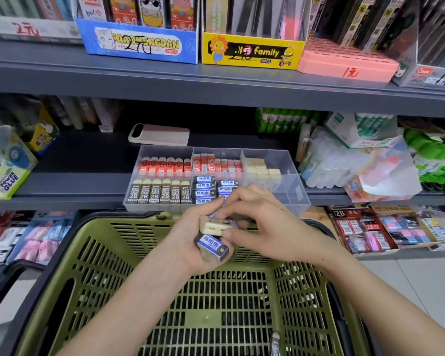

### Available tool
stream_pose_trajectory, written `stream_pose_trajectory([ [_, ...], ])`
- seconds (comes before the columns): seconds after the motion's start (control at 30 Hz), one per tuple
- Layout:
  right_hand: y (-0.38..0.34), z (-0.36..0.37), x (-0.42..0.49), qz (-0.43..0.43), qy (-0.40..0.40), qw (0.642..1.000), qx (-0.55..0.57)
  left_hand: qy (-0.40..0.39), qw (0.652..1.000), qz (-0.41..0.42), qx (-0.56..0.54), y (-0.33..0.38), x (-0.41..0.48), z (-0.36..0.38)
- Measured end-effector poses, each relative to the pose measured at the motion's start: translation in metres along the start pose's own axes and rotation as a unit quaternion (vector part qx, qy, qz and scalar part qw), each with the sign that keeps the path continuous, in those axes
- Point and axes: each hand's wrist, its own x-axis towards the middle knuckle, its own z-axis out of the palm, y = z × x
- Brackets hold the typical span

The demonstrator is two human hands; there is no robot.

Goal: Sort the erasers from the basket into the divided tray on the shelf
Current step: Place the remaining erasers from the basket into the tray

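— What's nearest?
— The basket [129, 222], filling 6 o'clock. A loose eraser [275, 343] lies on its floor toward 5 o'clock.

— And the hands?
— Both are above the basket's far rim, at the centre. The left hand [190, 242] has its fingers curled round a blue eraser [212, 246], with a cream eraser [215, 226] stacked on top. The right hand [265, 227] pinches that cream eraser between thumb and fingertips. There may be a third piece between them, but I cannot tell.

— Where's the tray?
— The tray [288, 191] is just beyond the hands at 12 o'clock, on the shelf [88, 199]. It is clear and divided. In its near row, brown 2B erasers [159, 192] stand at 9 o'clock and blue ones [203, 188] sit in the middle, partly behind the fingers. In its far row, red erasers [165, 165] are at 10 o'clock, red-and-white ones [216, 163] at 12 and cream blocks [261, 170] at 2.

— Anything behind it?
— A pink case [158, 134] lies flat, toward 11 o'clock.
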Motion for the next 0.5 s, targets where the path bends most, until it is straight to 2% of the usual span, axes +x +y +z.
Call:
stream_pose_trajectory([
  [0.1, 0.000, 0.000, -0.003, 0.043, 0.026, 0.990, 0.132, -0.009, 0.998, -0.040, -0.045, -0.001, 0.002, 0.001],
  [0.17, 0.000, -0.006, -0.004, 0.081, 0.073, 0.950, 0.294, -0.020, 0.994, -0.058, -0.088, -0.001, 0.004, 0.002],
  [0.23, 0.012, -0.014, -0.004, 0.105, 0.175, 0.905, 0.373, -0.038, 0.992, -0.062, -0.106, -0.001, 0.005, 0.002],
  [0.27, 0.021, -0.020, -0.003, 0.121, 0.235, 0.894, 0.363, -0.041, 0.991, -0.058, -0.109, -0.001, 0.005, 0.002],
  [0.33, 0.045, -0.031, 0.001, 0.168, 0.323, 0.892, 0.267, -0.047, 0.991, -0.055, -0.115, 0.001, 0.004, 0.001],
  [0.4, 0.074, -0.037, 0.008, 0.220, 0.338, 0.907, 0.123, -0.051, 0.990, -0.055, -0.118, 0.004, 0.002, 0.001],
  [0.5, 0.113, -0.040, 0.025, 0.267, 0.304, 0.912, -0.061, -0.053, 0.990, -0.049, -0.119, 0.007, 0.001, 0.002],
])
